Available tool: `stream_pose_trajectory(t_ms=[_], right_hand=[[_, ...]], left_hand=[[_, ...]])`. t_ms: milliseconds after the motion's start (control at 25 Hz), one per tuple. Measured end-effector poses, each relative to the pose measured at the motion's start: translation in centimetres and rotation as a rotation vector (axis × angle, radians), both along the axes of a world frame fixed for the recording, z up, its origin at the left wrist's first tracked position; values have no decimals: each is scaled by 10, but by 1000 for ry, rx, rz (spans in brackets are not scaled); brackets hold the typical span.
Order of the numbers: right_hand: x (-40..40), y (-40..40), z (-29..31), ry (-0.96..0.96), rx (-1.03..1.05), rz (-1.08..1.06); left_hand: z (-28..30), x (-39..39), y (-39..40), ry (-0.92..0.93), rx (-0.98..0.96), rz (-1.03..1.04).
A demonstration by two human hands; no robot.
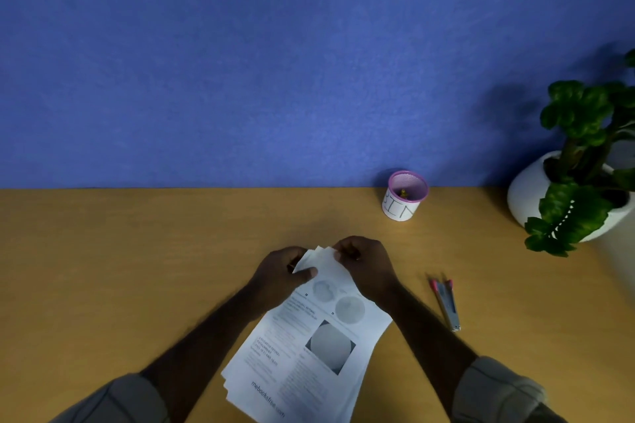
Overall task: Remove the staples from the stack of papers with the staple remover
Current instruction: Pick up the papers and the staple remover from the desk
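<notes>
Blue wall behind a tan desk (137,268). One stack of papers (309,347) lies mid-desk, its far corner lifted, pinched by the left hand (281,273) and right hand (366,268). Right of the stack, untouched: one staple remover (446,304). Beyond it, one pink-rimmed bin (403,196) and one potted plant (577,165).

Head view, seemingly close, downward

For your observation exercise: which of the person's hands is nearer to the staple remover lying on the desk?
The right hand is nearer. It grips the far corner of the stack of papers, just left of the staple remover. The left hand holds the same corner from the other side, farther away.
</notes>
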State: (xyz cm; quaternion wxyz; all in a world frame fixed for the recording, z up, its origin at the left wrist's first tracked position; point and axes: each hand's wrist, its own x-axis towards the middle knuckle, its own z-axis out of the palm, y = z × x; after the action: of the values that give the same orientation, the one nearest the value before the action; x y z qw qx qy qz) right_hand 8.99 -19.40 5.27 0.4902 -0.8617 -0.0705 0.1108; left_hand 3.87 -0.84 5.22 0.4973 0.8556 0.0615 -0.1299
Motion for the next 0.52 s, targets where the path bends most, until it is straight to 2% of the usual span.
stream_pose_trajectory(t_ms=[80,160,240,360,440,520], right_hand=[[-2,-5,-2,-5,55,-7],[-1,-24,-6,-62,-36,7],[3,-56,-15,-163,-377,122],[5,-112,-28,-252,-875,423],[6,-142,-32,-291,-1058,578],[8,-162,-33,-292,-1124,660]], left_hand=[[0,2,-3,-74,54,72],[-2,2,-1,-106,75,130],[-3,0,3,-95,59,150],[-1,-3,8,-89,56,187],[0,-4,10,-90,72,208],[0,-3,11,-79,79,220]])
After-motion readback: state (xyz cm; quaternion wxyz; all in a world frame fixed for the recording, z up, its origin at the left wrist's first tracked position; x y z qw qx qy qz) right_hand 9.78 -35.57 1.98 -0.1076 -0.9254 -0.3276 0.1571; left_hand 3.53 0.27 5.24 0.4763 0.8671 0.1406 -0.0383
